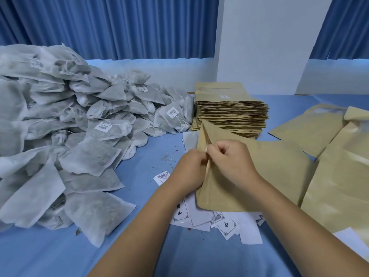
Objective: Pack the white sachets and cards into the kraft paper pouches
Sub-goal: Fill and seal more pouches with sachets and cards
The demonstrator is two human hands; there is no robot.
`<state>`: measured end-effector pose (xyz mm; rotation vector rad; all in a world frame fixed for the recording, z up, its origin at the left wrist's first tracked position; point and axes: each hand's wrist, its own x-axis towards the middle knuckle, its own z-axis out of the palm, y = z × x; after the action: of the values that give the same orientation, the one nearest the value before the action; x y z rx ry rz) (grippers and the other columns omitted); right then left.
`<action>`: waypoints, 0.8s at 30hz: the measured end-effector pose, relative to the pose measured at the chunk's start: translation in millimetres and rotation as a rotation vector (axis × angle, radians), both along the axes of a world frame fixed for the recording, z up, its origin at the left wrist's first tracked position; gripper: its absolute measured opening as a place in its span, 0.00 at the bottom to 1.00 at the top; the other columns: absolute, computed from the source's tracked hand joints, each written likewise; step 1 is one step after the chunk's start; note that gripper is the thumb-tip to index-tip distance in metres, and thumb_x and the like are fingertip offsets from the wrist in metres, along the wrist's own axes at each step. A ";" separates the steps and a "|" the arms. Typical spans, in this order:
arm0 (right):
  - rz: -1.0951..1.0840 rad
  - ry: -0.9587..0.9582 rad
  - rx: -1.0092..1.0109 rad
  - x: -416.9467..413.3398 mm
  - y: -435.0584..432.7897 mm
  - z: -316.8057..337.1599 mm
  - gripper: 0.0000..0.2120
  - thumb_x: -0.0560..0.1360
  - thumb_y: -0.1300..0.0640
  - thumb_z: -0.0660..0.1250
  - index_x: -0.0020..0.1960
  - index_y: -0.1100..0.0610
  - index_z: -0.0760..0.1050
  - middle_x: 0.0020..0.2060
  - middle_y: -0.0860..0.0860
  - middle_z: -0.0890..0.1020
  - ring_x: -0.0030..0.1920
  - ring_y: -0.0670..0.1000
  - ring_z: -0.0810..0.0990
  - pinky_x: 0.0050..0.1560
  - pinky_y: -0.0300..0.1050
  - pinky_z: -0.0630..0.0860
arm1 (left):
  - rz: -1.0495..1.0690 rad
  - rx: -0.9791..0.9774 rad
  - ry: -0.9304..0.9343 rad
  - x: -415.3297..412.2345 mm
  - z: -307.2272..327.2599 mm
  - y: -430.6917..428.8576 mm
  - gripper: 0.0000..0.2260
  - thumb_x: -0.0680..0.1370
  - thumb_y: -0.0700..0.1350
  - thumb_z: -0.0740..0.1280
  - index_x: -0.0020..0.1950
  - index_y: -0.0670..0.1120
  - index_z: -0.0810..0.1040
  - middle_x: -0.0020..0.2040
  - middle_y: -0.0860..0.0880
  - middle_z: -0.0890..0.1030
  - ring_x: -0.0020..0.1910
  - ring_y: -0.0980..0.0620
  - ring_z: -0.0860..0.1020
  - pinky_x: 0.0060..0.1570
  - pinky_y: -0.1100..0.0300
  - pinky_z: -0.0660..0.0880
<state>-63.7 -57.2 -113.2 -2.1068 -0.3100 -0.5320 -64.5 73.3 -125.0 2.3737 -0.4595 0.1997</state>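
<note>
A kraft paper pouch (279,172) lies in front of me, its mouth edge turned to the left. My left hand (189,170) and my right hand (233,162) both pinch that mouth edge, close together. Under the pouch lie several white printed cards (201,216), scattered on the blue table. A big heap of white sachets (69,126), some with barcode labels, fills the left side.
A tall stack of flat kraft pouches (229,110) stands behind my hands. More kraft pouches (339,166) lie spread at the right. A white box or panel (259,47) stands at the back. Blue curtains hang behind the blue table (159,256).
</note>
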 end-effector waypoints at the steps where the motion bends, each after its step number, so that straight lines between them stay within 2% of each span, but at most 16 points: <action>1: 0.008 0.015 -0.003 -0.9 0.7 0.1 0.20 0.73 0.60 0.66 0.26 0.59 0.61 0.22 0.51 0.63 0.28 0.48 0.62 0.32 0.49 0.63 | -0.010 0.037 0.040 0.1 -1.3 -0.7 0.12 0.77 0.38 0.61 0.33 0.45 0.70 0.35 0.49 0.71 0.37 0.48 0.71 0.34 0.58 0.66; 3: 0.019 0.031 0.013 -3.5 3.3 2.4 0.18 0.73 0.62 0.65 0.28 0.65 0.63 0.25 0.61 0.68 0.29 0.50 0.64 0.33 0.52 0.68 | -0.017 0.043 0.106 0.7 -3.2 -0.6 0.16 0.76 0.39 0.62 0.29 0.48 0.66 0.32 0.50 0.70 0.31 0.51 0.68 0.30 0.60 0.63; 4: 0.018 0.014 0.031 -5.2 4.2 5.2 0.17 0.72 0.62 0.64 0.28 0.66 0.64 0.26 0.64 0.69 0.29 0.51 0.64 0.32 0.52 0.68 | -0.006 0.010 0.140 1.9 -3.6 0.1 0.16 0.75 0.40 0.63 0.27 0.49 0.66 0.30 0.51 0.70 0.29 0.53 0.66 0.29 0.60 0.62; 7: -0.016 -0.078 0.106 -9.7 3.1 17.4 0.17 0.70 0.59 0.62 0.28 0.65 0.61 0.26 0.62 0.65 0.29 0.49 0.61 0.30 0.49 0.61 | 0.056 -0.049 0.220 5.3 -1.7 2.6 0.15 0.73 0.42 0.65 0.26 0.49 0.70 0.27 0.53 0.69 0.29 0.53 0.63 0.30 0.60 0.60; 9: -0.034 -0.105 0.147 -13.1 2.2 22.3 0.16 0.68 0.57 0.61 0.28 0.63 0.59 0.26 0.60 0.62 0.29 0.47 0.59 0.29 0.47 0.57 | 0.075 0.015 0.202 7.3 -1.7 2.1 0.15 0.74 0.42 0.64 0.28 0.46 0.66 0.32 0.50 0.69 0.31 0.50 0.63 0.32 0.59 0.59; 11: -0.040 -0.120 0.170 -15.5 3.4 22.3 0.16 0.68 0.57 0.61 0.28 0.61 0.57 0.24 0.54 0.58 0.29 0.46 0.57 0.29 0.45 0.56 | 0.066 0.079 0.182 7.5 -2.9 1.9 0.15 0.75 0.43 0.63 0.28 0.49 0.65 0.38 0.47 0.71 0.32 0.50 0.65 0.32 0.58 0.60; 13: -0.039 -0.129 0.178 -14.0 4.9 19.1 0.18 0.69 0.60 0.63 0.28 0.59 0.57 0.24 0.51 0.58 0.29 0.46 0.57 0.30 0.43 0.56 | 0.044 0.075 0.187 6.0 -4.4 3.0 0.12 0.75 0.43 0.62 0.33 0.54 0.67 0.45 0.45 0.72 0.38 0.50 0.68 0.34 0.58 0.64; 15: -0.031 -0.112 0.154 -8.9 5.2 14.1 0.19 0.72 0.62 0.65 0.28 0.62 0.59 0.25 0.56 0.60 0.29 0.47 0.59 0.31 0.44 0.58 | 0.026 -0.037 0.180 4.1 -4.4 2.8 0.09 0.75 0.44 0.62 0.38 0.56 0.70 0.45 0.45 0.73 0.43 0.53 0.68 0.36 0.58 0.66; 18: -0.025 -0.047 0.111 -2.0 3.8 4.1 0.20 0.75 0.61 0.66 0.29 0.67 0.64 0.27 0.63 0.66 0.29 0.48 0.62 0.32 0.46 0.60 | 0.062 -0.298 0.167 3.2 0.6 1.9 0.07 0.75 0.41 0.64 0.39 0.48 0.80 0.35 0.51 0.77 0.35 0.55 0.71 0.34 0.61 0.68; 20: -0.020 -0.018 0.096 0.2 4.0 -1.8 0.19 0.76 0.60 0.66 0.31 0.69 0.67 0.27 0.65 0.69 0.29 0.50 0.64 0.32 0.49 0.64 | 0.119 -0.411 0.178 4.0 5.9 5.3 0.08 0.74 0.43 0.66 0.38 0.51 0.82 0.32 0.58 0.79 0.34 0.59 0.75 0.37 0.65 0.71; 22: -0.016 -0.006 0.095 1.9 4.8 -5.3 0.19 0.76 0.59 0.66 0.32 0.70 0.68 0.27 0.66 0.70 0.29 0.52 0.65 0.33 0.51 0.68 | 0.176 -0.500 0.184 6.0 10.5 11.6 0.08 0.74 0.46 0.68 0.36 0.55 0.82 0.34 0.61 0.81 0.38 0.61 0.79 0.42 0.66 0.74; 24: -0.019 0.004 0.097 3.5 6.0 -7.1 0.20 0.76 0.58 0.66 0.32 0.70 0.67 0.27 0.66 0.70 0.28 0.52 0.66 0.33 0.52 0.70 | 0.251 -0.579 0.154 8.1 13.1 19.3 0.07 0.73 0.48 0.69 0.36 0.56 0.83 0.34 0.62 0.81 0.34 0.66 0.77 0.36 0.70 0.71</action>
<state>-60.1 -51.3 -120.3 -2.0186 -0.2573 -0.5437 -56.3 92.6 -111.9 1.8498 -0.0157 0.2265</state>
